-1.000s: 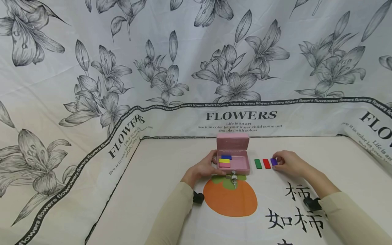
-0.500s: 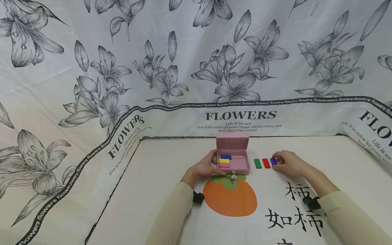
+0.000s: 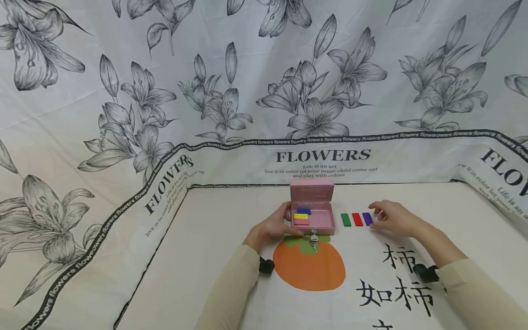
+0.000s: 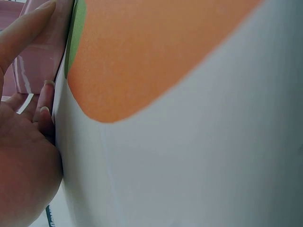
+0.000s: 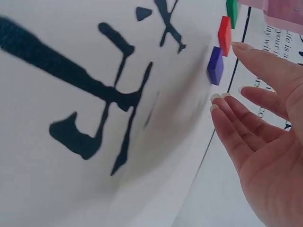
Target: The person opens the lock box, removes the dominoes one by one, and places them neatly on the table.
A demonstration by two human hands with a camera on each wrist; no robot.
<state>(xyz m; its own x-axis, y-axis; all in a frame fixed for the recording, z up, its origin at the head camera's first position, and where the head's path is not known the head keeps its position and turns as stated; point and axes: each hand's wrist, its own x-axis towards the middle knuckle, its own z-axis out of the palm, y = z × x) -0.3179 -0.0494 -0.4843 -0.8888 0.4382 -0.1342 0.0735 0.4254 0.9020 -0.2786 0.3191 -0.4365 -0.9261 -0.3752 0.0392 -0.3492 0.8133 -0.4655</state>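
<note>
A pink cash box [image 3: 314, 232] stands on the table with its lid raised and keys [image 3: 314, 240] hanging from its front lock. Blue [image 3: 304, 211], yellow [image 3: 300, 216] and pink blocks [image 3: 301, 222] lie in its left part. My left hand [image 3: 274, 227] holds the box at its left side, thumb along the front wall. To the right of the box, green [image 3: 346, 220], red [image 3: 357, 219] and purple blocks [image 3: 367, 219] form a row. Beside the purple one is my right hand [image 3: 396, 220], thumb and fingers spread apart, with nothing between them.
The tablecloth [image 3: 206, 256] bears a printed orange persimmon [image 3: 309, 270] in front of the box and black characters [image 3: 396, 293] at the right. A flower-printed curtain [image 3: 231, 165] hangs behind and around the table. Each wrist wears a black camera [image 3: 266, 266].
My right hand has let go of the purple block and drawn slightly to the right, its fingers spreading. The block stays in the row. My left hand keeps its hold on the box.
</note>
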